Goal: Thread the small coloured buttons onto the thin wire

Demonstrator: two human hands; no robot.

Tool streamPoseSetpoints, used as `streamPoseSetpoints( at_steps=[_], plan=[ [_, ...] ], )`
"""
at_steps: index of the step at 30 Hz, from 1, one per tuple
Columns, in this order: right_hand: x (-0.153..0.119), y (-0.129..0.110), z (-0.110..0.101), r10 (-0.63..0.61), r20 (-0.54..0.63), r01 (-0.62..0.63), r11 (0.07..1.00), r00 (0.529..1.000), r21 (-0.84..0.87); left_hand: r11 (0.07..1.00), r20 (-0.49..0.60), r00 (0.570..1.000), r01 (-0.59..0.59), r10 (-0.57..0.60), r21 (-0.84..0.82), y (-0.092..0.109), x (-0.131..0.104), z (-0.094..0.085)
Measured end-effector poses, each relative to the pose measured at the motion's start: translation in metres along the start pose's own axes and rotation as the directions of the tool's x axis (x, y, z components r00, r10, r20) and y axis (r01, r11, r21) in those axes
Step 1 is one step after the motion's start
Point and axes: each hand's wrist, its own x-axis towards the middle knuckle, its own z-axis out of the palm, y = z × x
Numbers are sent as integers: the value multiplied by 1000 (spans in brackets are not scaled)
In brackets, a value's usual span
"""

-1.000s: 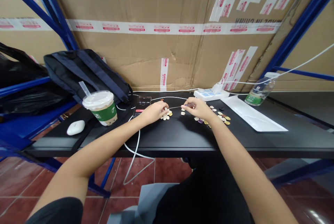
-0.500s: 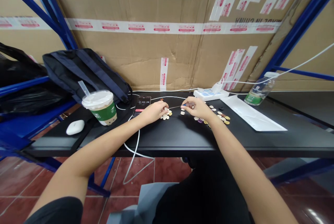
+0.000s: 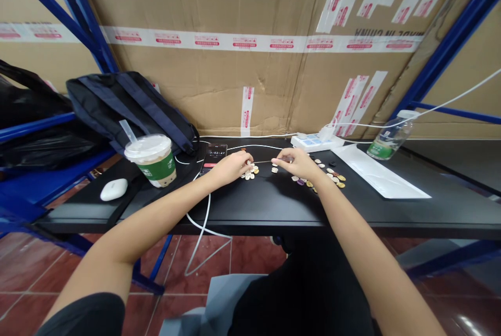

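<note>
Buttons (image 3: 249, 172) lie between phone (image 3: 213, 155) and power strip (image 3: 313, 141).

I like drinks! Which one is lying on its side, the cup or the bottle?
The bottle, far right on the table. It lies tipped over, while the cup stands upright with its straw.

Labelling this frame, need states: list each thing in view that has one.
Left hand: grip pinched on small pale buttons.
Right hand: grip pinched on thin needle-like rod.
Black smartphone: screen lit.
Lidded milk-tea cup: upright, straw in.
Clear plastic bottle: capped, tilted.
White power strip: plugged.
</note>
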Motion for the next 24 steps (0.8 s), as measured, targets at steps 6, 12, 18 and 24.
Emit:
streamPoseSetpoints(
  at_steps=[6, 12, 18, 24],
  plan=[
    [0, -1, 1, -31, -52, 32, 1000, 998, 0, 1000, -1, 1000, -10, 10, -6, -1, 0, 1],
    [0, 0, 1, 11, 16, -11, 1000, 1000, -20, 1000, -13, 1000, -1, 0, -17, -3, 0, 1],
    [1, 5, 3, -63, -53, 63, 998, 997, -19, 1000, -12, 1000, -9, 9, -7, -3, 0, 2],
    [0, 4, 3, -16, -18, 16, 1000, 1000, -17, 1000, -7, 1000, -8, 8, -8, -2, 0, 1]
  ],
)
